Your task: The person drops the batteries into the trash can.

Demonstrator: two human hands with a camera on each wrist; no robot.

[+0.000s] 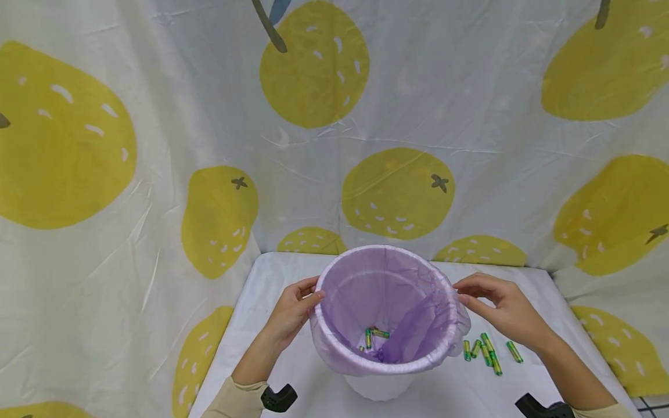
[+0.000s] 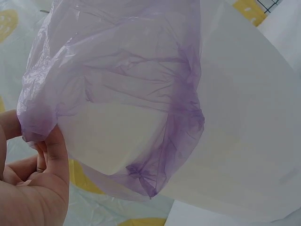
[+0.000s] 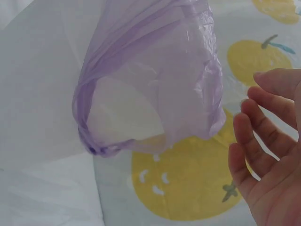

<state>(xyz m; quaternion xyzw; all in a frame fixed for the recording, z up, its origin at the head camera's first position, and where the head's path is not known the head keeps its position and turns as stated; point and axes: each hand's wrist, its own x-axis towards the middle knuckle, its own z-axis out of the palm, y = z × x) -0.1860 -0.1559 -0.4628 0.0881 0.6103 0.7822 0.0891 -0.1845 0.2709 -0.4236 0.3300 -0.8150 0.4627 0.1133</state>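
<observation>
A white bin [image 1: 378,388] stands upright on the table, lined with a thin purple plastic bag [image 1: 345,361] folded down over its rim. In the head view, my left hand [image 1: 292,310] is at the rim's left side. The left wrist view shows that hand [image 2: 40,174] pinching the bag's folded edge between thumb and fingers. My right hand [image 1: 504,305] is beside the rim's right side. From the right wrist, this hand [image 3: 270,136] appears with loosely bent fingers, a small gap from the bag [image 3: 188,99]. A few green batteries [image 1: 368,338] lie at the bottom inside the lined bin.
Several more green batteries [image 1: 487,348] lie on the white-covered table [image 1: 292,264] to the right of the bin, under the right forearm. A curtain with yellow fruit prints [image 1: 397,191] hangs behind the table and at its sides.
</observation>
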